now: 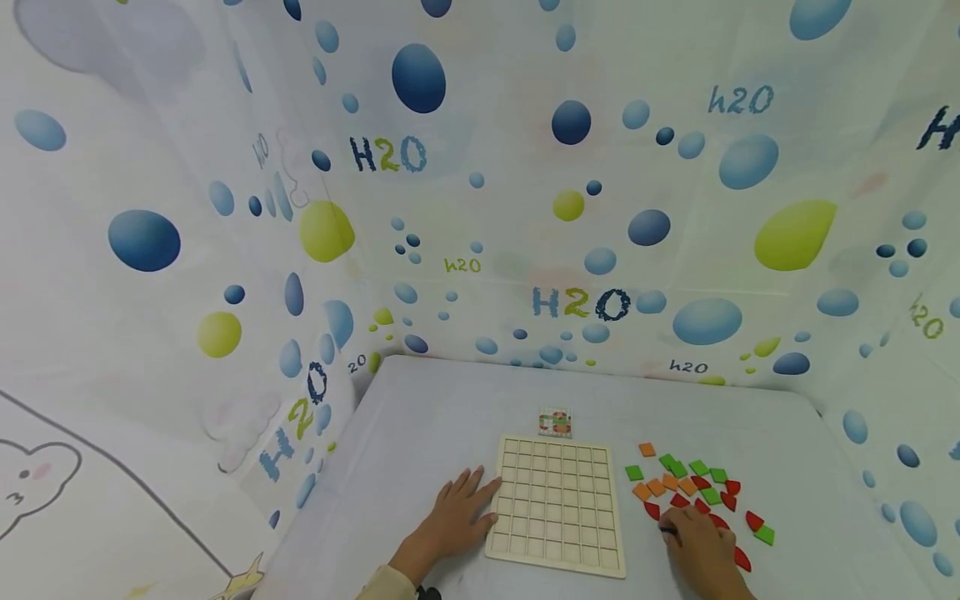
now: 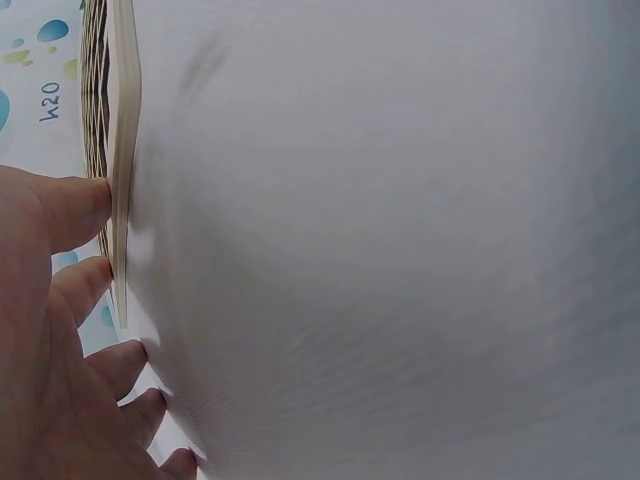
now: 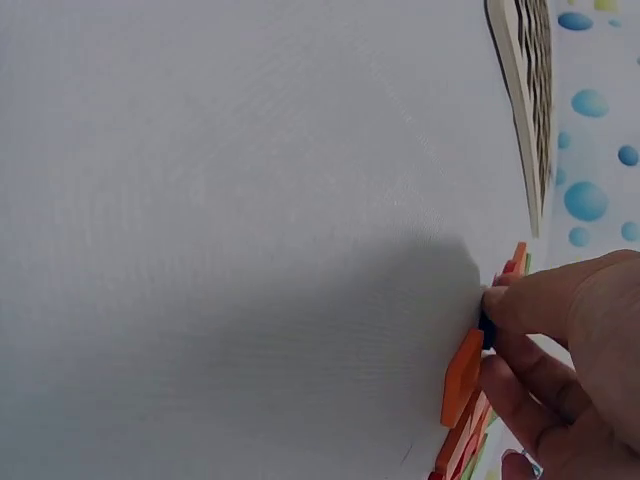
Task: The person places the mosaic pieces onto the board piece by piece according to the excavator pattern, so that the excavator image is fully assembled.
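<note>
A wooden grid board (image 1: 558, 504) with square cells lies on the table, and my left hand (image 1: 455, 517) rests along its left edge. In the left wrist view, the thumb and a finger of that hand touch the board's side (image 2: 122, 150) while the other fingers spread on the table. To the right of the board, my right hand (image 1: 699, 546) is low among the coloured pieces. Its thumb and fingers pinch a small dark blue piece (image 3: 487, 325), mostly covered by the fingertips. An orange piece (image 3: 461, 380) lies right beside those fingers.
Scattered around the right hand are several orange squares (image 1: 647, 449), green squares (image 1: 699, 467) and red curved-edge pieces (image 1: 754, 521). A small pattern card (image 1: 555, 422) lies just behind the board. Patterned sheets (image 1: 525, 208) stand behind and beside the white table (image 1: 427, 417).
</note>
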A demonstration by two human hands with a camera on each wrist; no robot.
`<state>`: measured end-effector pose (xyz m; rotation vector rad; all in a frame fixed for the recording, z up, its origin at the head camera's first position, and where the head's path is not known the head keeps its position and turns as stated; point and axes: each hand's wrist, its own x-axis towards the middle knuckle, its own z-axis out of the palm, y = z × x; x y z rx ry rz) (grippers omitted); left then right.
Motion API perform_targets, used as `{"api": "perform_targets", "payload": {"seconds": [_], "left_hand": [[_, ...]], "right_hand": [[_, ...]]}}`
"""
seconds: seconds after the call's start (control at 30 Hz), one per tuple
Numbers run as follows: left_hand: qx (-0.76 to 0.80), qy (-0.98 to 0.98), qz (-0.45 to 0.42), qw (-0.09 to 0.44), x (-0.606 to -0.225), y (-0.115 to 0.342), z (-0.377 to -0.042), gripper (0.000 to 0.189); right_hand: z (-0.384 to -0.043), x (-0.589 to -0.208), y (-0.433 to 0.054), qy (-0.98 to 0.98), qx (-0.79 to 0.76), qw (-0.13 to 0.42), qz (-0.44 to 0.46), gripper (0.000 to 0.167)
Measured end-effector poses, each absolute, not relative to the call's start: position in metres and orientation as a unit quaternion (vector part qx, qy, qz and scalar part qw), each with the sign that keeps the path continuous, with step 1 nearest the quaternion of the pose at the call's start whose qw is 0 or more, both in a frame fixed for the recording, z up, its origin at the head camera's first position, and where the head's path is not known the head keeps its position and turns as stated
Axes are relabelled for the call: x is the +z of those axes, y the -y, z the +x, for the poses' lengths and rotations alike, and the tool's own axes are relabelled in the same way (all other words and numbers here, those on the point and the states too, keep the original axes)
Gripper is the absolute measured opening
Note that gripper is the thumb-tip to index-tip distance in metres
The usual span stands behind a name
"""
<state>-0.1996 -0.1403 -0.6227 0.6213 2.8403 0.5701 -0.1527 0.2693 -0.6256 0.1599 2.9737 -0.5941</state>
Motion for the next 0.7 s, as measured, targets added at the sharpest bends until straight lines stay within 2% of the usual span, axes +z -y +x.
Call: {"api": "perform_targets", "payload": {"seconds": [0.27,0.43,0.6,0.7], "left_hand": [[0.194,-0.954,0.206,0.094,-0.624,0.141,-0.200,0.059],[0.195,-0.954,0.206,0.099,-0.623,0.142,-0.199,0.059],[0.193,-0.954,0.206,0.096,-0.622,0.142,-0.200,0.059],[0.190,-0.955,0.209,0.092,-0.623,0.142,-0.200,0.059]], "right_hand": [[-0.153,-0.620,-0.268,-0.973,-0.190,0.069,0.107,0.024],[-0.152,-0.618,-0.266,-0.972,-0.188,0.083,0.110,0.017],[-0.151,-0.613,-0.264,-0.964,-0.209,0.085,0.138,0.033],[-0.150,-0.613,-0.262,-0.960,-0.216,0.082,0.159,0.035]]}}
